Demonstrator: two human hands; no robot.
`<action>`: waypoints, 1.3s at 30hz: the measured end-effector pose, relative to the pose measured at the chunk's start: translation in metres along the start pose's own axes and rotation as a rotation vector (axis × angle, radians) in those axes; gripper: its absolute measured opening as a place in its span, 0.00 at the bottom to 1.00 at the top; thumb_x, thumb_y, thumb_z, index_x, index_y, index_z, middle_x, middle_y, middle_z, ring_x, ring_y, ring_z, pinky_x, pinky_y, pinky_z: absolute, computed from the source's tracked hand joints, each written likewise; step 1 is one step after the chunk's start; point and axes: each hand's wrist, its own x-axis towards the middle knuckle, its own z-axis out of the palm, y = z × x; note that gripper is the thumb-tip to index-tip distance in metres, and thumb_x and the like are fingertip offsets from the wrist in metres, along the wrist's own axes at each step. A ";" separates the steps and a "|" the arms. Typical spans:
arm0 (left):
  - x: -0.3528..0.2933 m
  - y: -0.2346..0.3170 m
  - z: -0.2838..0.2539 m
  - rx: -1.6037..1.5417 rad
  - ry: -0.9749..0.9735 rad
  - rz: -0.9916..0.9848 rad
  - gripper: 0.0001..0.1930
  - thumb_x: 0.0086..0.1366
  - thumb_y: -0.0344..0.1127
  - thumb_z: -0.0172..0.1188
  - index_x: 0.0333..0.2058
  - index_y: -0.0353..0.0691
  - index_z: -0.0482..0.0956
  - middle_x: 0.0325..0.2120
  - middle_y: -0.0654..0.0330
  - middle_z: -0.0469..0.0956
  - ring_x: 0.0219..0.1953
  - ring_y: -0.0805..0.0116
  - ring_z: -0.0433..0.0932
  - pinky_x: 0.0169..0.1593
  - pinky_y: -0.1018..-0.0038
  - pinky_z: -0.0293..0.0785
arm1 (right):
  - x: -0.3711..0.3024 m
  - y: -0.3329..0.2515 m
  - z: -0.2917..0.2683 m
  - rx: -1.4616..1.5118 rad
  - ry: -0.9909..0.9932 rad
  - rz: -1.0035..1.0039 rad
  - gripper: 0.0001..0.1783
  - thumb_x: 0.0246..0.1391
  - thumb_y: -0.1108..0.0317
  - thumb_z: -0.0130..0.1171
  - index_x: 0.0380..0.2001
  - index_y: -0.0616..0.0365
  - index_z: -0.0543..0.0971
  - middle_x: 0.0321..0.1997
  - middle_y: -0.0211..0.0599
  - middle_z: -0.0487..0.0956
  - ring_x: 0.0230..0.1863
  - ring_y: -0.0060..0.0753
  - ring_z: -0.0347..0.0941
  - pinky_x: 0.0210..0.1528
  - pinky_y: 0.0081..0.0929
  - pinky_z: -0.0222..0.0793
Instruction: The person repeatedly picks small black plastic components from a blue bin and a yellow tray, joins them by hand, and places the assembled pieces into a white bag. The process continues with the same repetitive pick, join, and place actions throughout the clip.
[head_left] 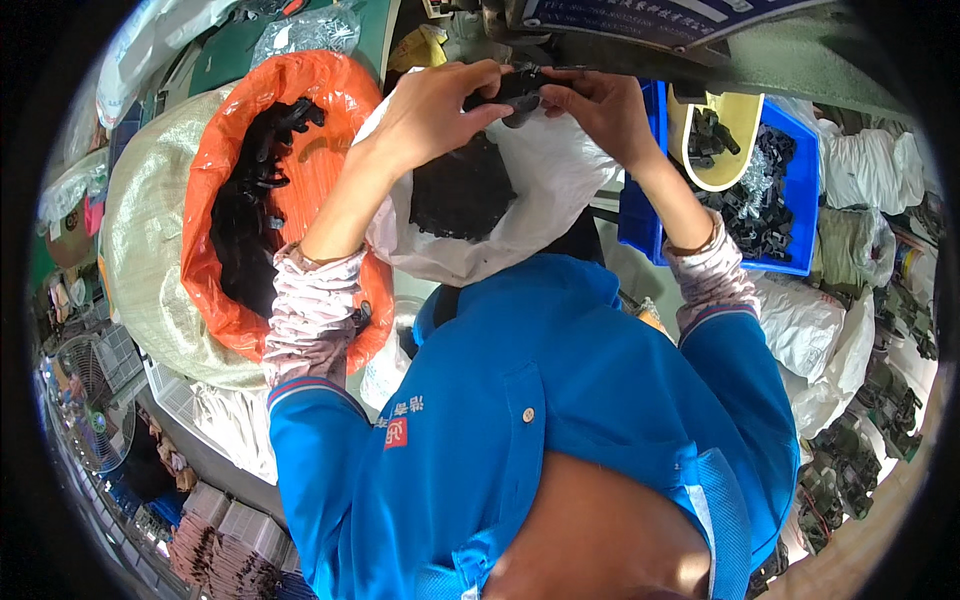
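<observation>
Between my two hands, at the top middle, is a small black plastic part (518,88). The fingers of my left hand (428,112) are closed on its left side, thumb stretched beneath it. My right hand (606,112) pinches the right side between thumb and bent fingers. Shadow hides the part's exact shape. Just below my hands, an open white bag (545,165) holds a dark mass (462,195) whose pieces I cannot make out. My forearms reach up on either side of this bag.
To the left, an orange bag (215,190) with long black parts (250,200) sits inside a woven sack (140,230). A blue bin (800,235) on the right holds small black pieces and a cream container (715,180). Dark machinery (780,55) overhangs my right hand.
</observation>
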 end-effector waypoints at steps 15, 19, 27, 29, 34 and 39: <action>-0.013 0.011 -0.008 -0.050 0.044 -0.107 0.11 0.57 0.37 0.68 0.36 0.37 0.82 0.29 0.53 0.82 0.27 0.54 0.80 0.33 0.67 0.75 | 0.072 0.124 -0.023 -0.644 -0.040 -0.155 0.15 0.57 0.65 0.56 0.47 0.55 0.75 0.47 0.41 0.76 0.47 0.36 0.74 0.47 0.35 0.70; -0.016 0.012 -0.004 -0.065 0.137 -0.075 0.10 0.56 0.37 0.66 0.34 0.40 0.80 0.26 0.51 0.79 0.29 0.48 0.77 0.33 0.63 0.72 | 0.077 0.129 -0.022 -0.646 -0.020 -0.149 0.12 0.55 0.66 0.57 0.43 0.55 0.75 0.44 0.42 0.76 0.44 0.38 0.74 0.44 0.36 0.70; -0.013 0.010 0.002 -0.030 0.128 -0.113 0.10 0.56 0.40 0.67 0.33 0.43 0.81 0.21 0.52 0.78 0.26 0.50 0.78 0.31 0.64 0.73 | 0.103 0.149 -0.013 -0.677 0.049 -0.202 0.08 0.51 0.67 0.59 0.35 0.56 0.76 0.36 0.44 0.76 0.38 0.42 0.75 0.38 0.39 0.70; -0.012 0.013 -0.002 -0.020 0.107 -0.141 0.10 0.56 0.39 0.68 0.33 0.42 0.82 0.22 0.52 0.79 0.27 0.52 0.80 0.33 0.65 0.75 | 0.111 0.155 -0.009 -0.678 0.070 -0.218 0.08 0.50 0.67 0.59 0.33 0.56 0.77 0.34 0.44 0.76 0.36 0.43 0.75 0.37 0.39 0.70; -0.009 0.009 -0.002 -0.032 0.059 -0.129 0.09 0.57 0.36 0.68 0.35 0.40 0.83 0.28 0.53 0.83 0.30 0.55 0.82 0.36 0.68 0.76 | 0.119 0.173 -0.006 -0.677 0.136 -0.242 0.06 0.47 0.68 0.60 0.28 0.57 0.77 0.29 0.45 0.77 0.32 0.46 0.76 0.34 0.41 0.70; -0.014 0.008 -0.008 -0.022 0.020 -0.177 0.09 0.58 0.35 0.68 0.35 0.38 0.82 0.25 0.58 0.82 0.24 0.73 0.76 0.33 0.76 0.74 | 0.115 0.185 -0.002 -0.671 0.194 -0.270 0.05 0.44 0.68 0.61 0.23 0.57 0.78 0.25 0.46 0.77 0.29 0.48 0.76 0.30 0.42 0.71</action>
